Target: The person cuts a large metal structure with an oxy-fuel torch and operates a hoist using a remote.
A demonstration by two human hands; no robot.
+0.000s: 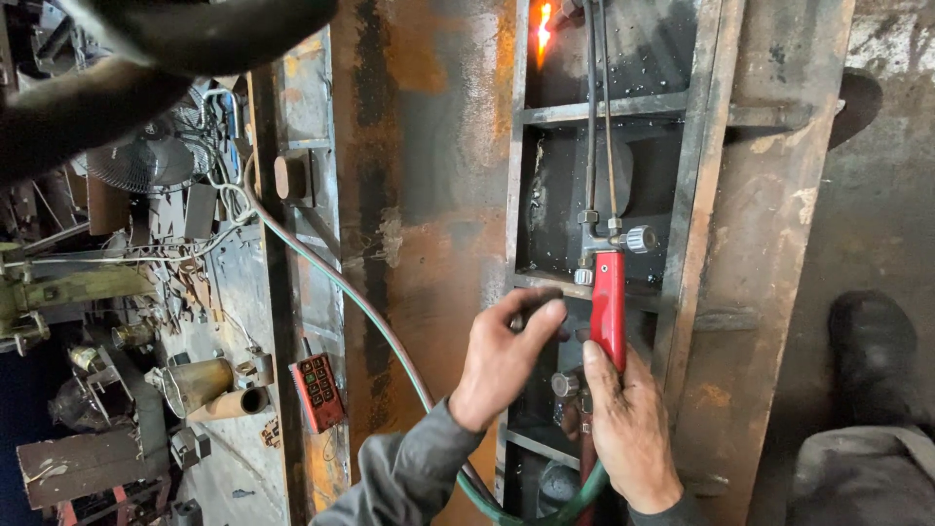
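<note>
left hand half curled, thumb up; right hand closed in a grip, both forearms reaching forward.

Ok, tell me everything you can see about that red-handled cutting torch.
The cutting torch has a glossy red handle, metal valve knobs and two thin tubes running up to a glowing orange flame at the rusty steel frame. The right hand grips the handle's lower end; the left hand touches a knob beside it. A green hose loops in from below.

Left side of the frame is pure clutter: a grey round fan upper left, a brass-coloured metal cone lower left, a red button-covered remote box beside it, black boot far right.
</note>
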